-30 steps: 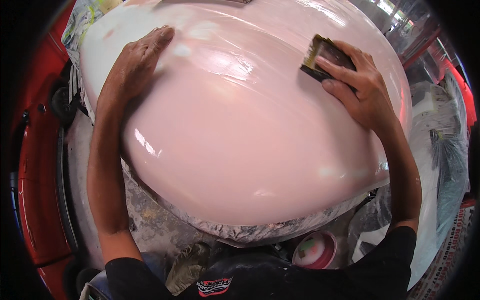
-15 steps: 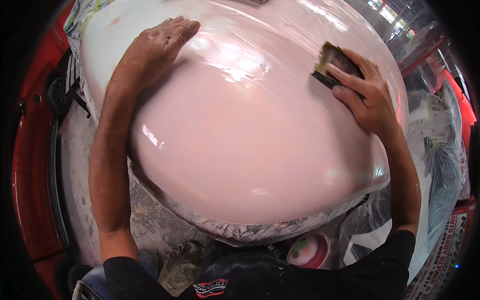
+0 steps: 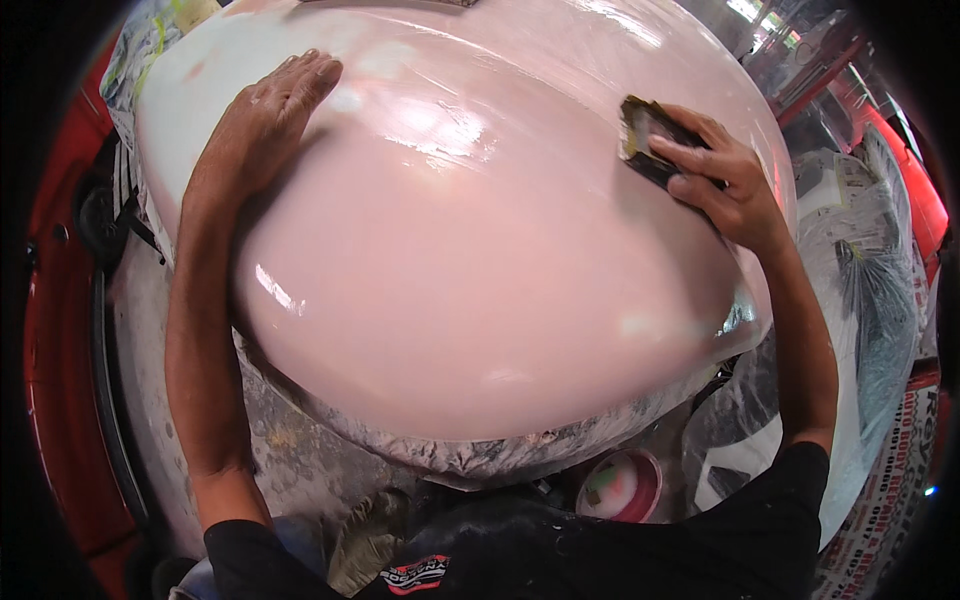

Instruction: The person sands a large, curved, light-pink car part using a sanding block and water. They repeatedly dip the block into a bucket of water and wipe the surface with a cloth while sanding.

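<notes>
A large curved car body panel (image 3: 460, 290) with a pale pink, wet, glossy surface fills the middle of the view. My left hand (image 3: 265, 115) lies flat on its upper left part, fingers stretched out and nothing in them. On the upper right side, my right hand (image 3: 725, 175) grips a dark sanding block (image 3: 640, 142) wrapped in sandpaper and holds it against the panel. The block's underside is hidden. Whitish patches show at the panel's far left and by the block's side near the right corner.
Crumpled masking sheet (image 3: 480, 458) hangs under the panel's near edge. On the floor below stands a pink bucket (image 3: 635, 490) with pale liquid and a green piece inside. A red vehicle (image 3: 65, 370) is at left; plastic-covered parts (image 3: 860, 290) are at right.
The view has shifted, moving the panel left and up in the picture. My right hand with the sanding block has slid slightly nearer over the panel. My left hand sits a little nearer too.
</notes>
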